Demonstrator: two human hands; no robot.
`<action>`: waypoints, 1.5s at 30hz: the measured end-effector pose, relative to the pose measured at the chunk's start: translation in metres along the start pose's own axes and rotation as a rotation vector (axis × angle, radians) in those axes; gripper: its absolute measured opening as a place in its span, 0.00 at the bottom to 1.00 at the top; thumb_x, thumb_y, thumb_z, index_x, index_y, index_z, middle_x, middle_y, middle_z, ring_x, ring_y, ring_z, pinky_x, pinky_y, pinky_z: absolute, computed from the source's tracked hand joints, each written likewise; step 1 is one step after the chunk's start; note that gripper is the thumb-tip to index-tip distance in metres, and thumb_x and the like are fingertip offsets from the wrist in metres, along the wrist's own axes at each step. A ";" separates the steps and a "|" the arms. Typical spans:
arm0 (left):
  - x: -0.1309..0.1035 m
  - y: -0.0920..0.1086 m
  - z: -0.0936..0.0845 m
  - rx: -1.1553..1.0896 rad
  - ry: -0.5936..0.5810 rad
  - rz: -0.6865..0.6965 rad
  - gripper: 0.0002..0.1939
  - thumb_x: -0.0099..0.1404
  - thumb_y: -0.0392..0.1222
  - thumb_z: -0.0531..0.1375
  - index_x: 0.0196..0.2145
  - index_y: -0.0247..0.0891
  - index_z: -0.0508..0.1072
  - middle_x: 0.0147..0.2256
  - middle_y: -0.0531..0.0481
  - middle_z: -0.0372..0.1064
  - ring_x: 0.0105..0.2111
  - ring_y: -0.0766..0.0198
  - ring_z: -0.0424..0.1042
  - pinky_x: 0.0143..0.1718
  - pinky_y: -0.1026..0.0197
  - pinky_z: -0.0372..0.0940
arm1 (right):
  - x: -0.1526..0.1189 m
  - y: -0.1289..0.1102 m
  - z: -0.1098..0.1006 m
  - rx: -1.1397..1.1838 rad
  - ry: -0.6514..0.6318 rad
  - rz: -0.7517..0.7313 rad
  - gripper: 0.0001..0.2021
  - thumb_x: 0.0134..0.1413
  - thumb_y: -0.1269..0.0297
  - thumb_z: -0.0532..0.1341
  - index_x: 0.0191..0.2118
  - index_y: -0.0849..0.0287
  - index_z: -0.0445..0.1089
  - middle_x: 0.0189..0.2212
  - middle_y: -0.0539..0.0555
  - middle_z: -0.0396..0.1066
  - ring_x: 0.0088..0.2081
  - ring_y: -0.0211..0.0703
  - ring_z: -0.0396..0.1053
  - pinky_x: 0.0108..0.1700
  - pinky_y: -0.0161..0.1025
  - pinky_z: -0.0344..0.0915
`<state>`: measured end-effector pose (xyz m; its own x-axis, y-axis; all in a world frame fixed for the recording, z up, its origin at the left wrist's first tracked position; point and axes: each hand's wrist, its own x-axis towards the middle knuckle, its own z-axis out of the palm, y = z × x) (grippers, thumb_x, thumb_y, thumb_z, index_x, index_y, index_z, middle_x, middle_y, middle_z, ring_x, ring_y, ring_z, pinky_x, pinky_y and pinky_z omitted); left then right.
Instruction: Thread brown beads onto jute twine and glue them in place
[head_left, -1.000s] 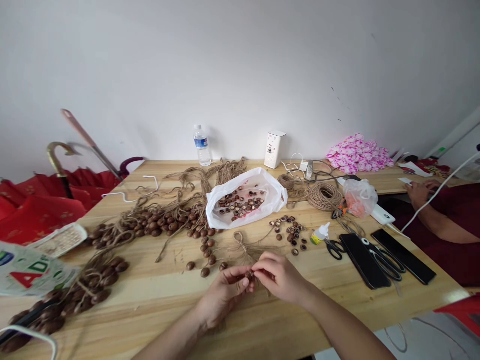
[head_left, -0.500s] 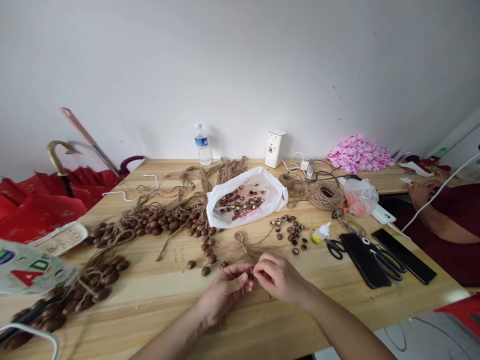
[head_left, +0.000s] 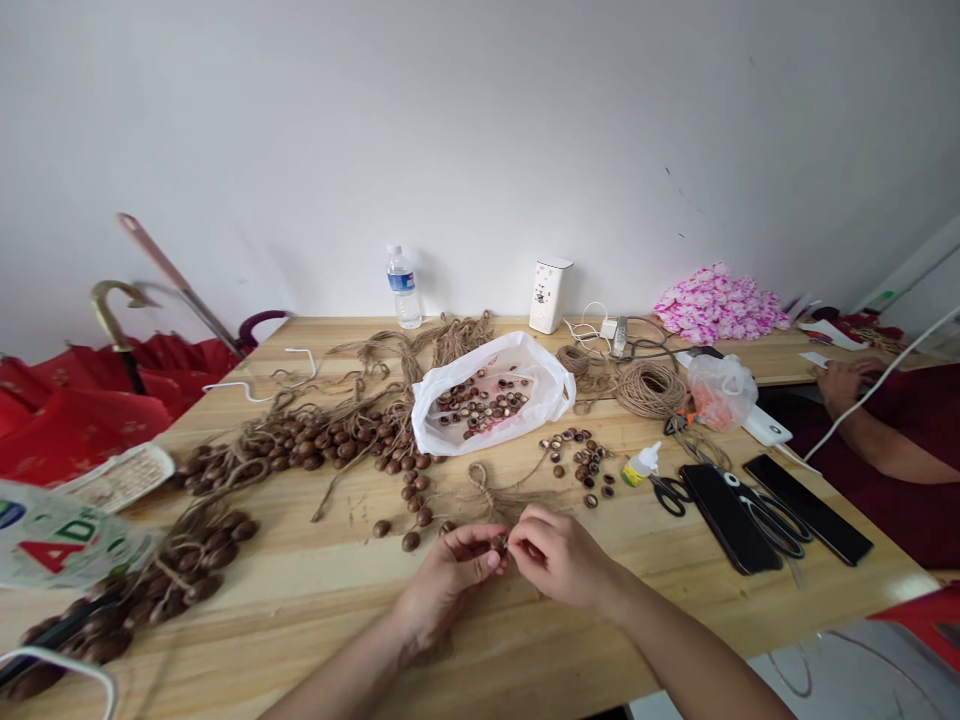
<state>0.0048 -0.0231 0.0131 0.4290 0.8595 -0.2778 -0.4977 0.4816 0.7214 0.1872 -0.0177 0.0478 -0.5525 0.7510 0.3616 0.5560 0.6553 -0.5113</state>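
Close to the table's front, my left hand [head_left: 454, 572] pinches a small brown nutshell [head_left: 499, 543] between thumb and fingers. My right hand [head_left: 551, 550] meets it there with its fingertips pressed together; what they grip is too small to make out. Just beyond both hands lies a bundle of jute twine [head_left: 495, 500] with a looped, wrapped top, its strands spreading sideways. A few round brown nuts [head_left: 410, 541] lie left of my hands. Cut half shells [head_left: 589, 465] are scattered to the right, and a white plastic bag [head_left: 491, 440] behind holds more of them.
Strung nuts [head_left: 315, 440] pile up on the left. To the right are a glue bottle [head_left: 641, 465], scissors [head_left: 772, 520], two dark phones [head_left: 727, 520] and a twine coil [head_left: 649, 390]. A water bottle [head_left: 404, 290] stands at the wall. Another person's hand [head_left: 840, 380] rests far right.
My two hands stay together at the nutshell with only slight finger movement. The view has shifted very little, and the things on the table lie as before.
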 end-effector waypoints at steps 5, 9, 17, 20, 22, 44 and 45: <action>0.000 -0.002 -0.002 0.069 0.020 0.030 0.15 0.46 0.36 0.70 0.34 0.35 0.77 0.29 0.50 0.76 0.29 0.68 0.70 0.38 0.64 0.63 | 0.000 -0.001 0.000 0.049 -0.003 0.021 0.04 0.52 0.73 0.55 0.31 0.59 0.65 0.28 0.51 0.63 0.24 0.34 0.61 0.27 0.31 0.58; 0.000 -0.001 -0.001 0.113 0.018 0.039 0.15 0.45 0.37 0.70 0.34 0.37 0.78 0.31 0.50 0.76 0.32 0.66 0.71 0.40 0.62 0.63 | 0.001 -0.002 0.000 0.091 -0.002 0.058 0.04 0.51 0.74 0.55 0.30 0.59 0.65 0.27 0.50 0.62 0.23 0.33 0.60 0.26 0.30 0.58; 0.000 -0.003 -0.002 0.205 0.008 0.109 0.12 0.49 0.38 0.68 0.35 0.39 0.79 0.34 0.49 0.75 0.34 0.65 0.70 0.41 0.60 0.63 | 0.002 -0.004 -0.001 0.121 0.010 0.071 0.05 0.47 0.76 0.56 0.27 0.60 0.64 0.26 0.49 0.62 0.22 0.32 0.59 0.24 0.29 0.56; 0.000 -0.004 -0.003 0.255 0.011 0.166 0.11 0.50 0.38 0.68 0.34 0.40 0.79 0.37 0.48 0.72 0.37 0.62 0.69 0.42 0.59 0.63 | 0.003 -0.004 0.000 0.120 0.009 0.079 0.05 0.47 0.76 0.56 0.26 0.60 0.64 0.25 0.49 0.62 0.22 0.32 0.60 0.25 0.29 0.56; 0.001 -0.003 -0.003 0.308 0.008 0.201 0.11 0.50 0.39 0.67 0.34 0.40 0.79 0.38 0.48 0.71 0.39 0.60 0.69 0.42 0.58 0.63 | 0.003 -0.003 0.001 0.129 0.005 0.082 0.05 0.47 0.76 0.56 0.27 0.60 0.65 0.26 0.49 0.62 0.23 0.32 0.60 0.25 0.29 0.56; -0.002 0.002 -0.001 0.624 0.007 0.358 0.10 0.56 0.42 0.62 0.37 0.41 0.79 0.32 0.48 0.67 0.34 0.61 0.65 0.40 0.58 0.62 | 0.005 -0.007 0.006 0.161 0.078 0.128 0.06 0.44 0.77 0.57 0.24 0.59 0.64 0.22 0.48 0.61 0.24 0.35 0.62 0.26 0.31 0.57; -0.002 0.002 -0.001 0.626 0.011 0.356 0.10 0.56 0.42 0.62 0.37 0.41 0.79 0.32 0.48 0.67 0.35 0.60 0.65 0.40 0.58 0.62 | 0.005 -0.007 0.006 0.161 0.084 0.137 0.06 0.44 0.77 0.57 0.24 0.59 0.64 0.22 0.48 0.61 0.24 0.35 0.62 0.26 0.31 0.57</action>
<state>0.0028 -0.0235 0.0144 0.3117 0.9494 0.0378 -0.0791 -0.0137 0.9968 0.1765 -0.0188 0.0486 -0.4214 0.8406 0.3404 0.5121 0.5303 -0.6756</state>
